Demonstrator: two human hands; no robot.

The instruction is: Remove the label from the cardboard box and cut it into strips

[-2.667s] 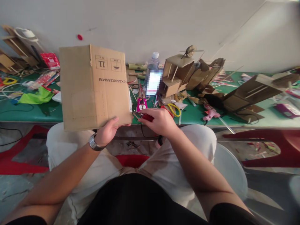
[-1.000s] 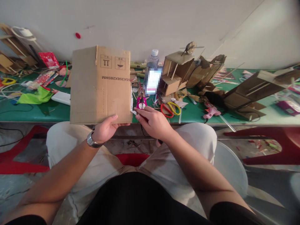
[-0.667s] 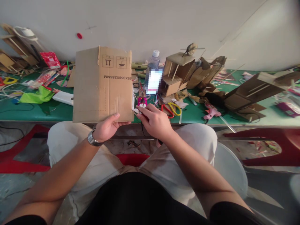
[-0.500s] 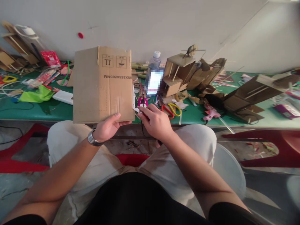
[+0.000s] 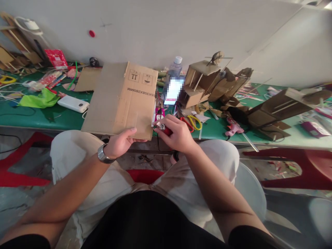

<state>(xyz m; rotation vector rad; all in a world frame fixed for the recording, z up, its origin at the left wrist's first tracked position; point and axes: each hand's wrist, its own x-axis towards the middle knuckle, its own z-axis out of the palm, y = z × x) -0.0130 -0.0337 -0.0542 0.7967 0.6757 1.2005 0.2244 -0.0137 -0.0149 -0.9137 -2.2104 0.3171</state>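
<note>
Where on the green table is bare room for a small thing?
Mostly bare: front-left, before the crumpled lime-green sheet and white rectangular device; also a small patch between the yellow looped handle and pink plastic glue gun. Crowded: between the brown printed cardboard and brown cardboard tower.

Soft, moderate light | wall (image 5: 197, 31) palest far right | edges stretched, blurred | phone screen (image 5: 174, 89) pixelated

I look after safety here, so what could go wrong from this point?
The red-handled tool in the right hand points toward the cardboard; a slip might reach the left hand gripping the cardboard's near edge. Also, the phone stands in front of the bottle, close to the cardboard's right edge, so a swing could perhaps topple it.
</note>
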